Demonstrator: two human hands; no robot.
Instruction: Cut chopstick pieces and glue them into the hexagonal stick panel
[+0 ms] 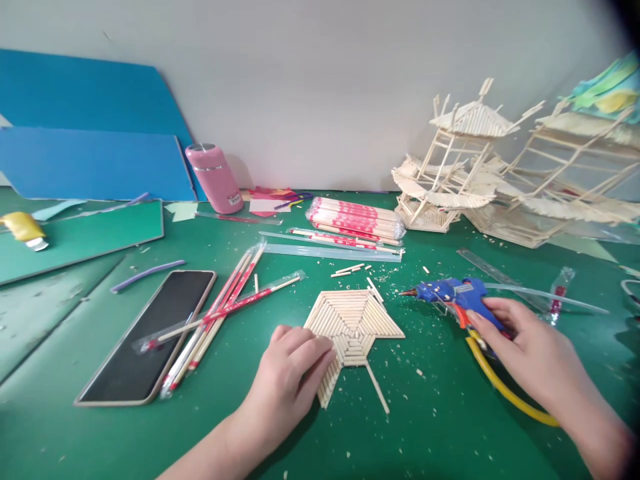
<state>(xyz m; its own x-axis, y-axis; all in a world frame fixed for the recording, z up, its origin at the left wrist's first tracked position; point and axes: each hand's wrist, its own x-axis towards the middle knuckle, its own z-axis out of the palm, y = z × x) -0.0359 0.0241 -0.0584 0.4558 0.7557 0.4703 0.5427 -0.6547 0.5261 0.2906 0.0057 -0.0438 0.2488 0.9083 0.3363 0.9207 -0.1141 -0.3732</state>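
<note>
A spiderweb-like hexagonal panel of short wooden sticks (345,313) lies flat on the green table, with its lower right part unfilled. One single stick (377,387) slants down from its lower corner. My left hand (290,373) is closed, its curled fingers on the panel's left edge; the fingertips are partly hidden. On the right, my right hand (525,340) grips the handle of a blue hot glue gun (453,293). The gun's nozzle points left toward the panel, and a clear glue stick (545,293) sticks out of its back.
Wrapped chopsticks (220,310) partly cover a phone (150,340) at left. Behind are a chopstick bundle (357,219), a pink flask (215,179) and blue boards (95,163). Stick-built pavilion models (460,160) stand back right. A yellow cable (500,393) curves below the glue gun.
</note>
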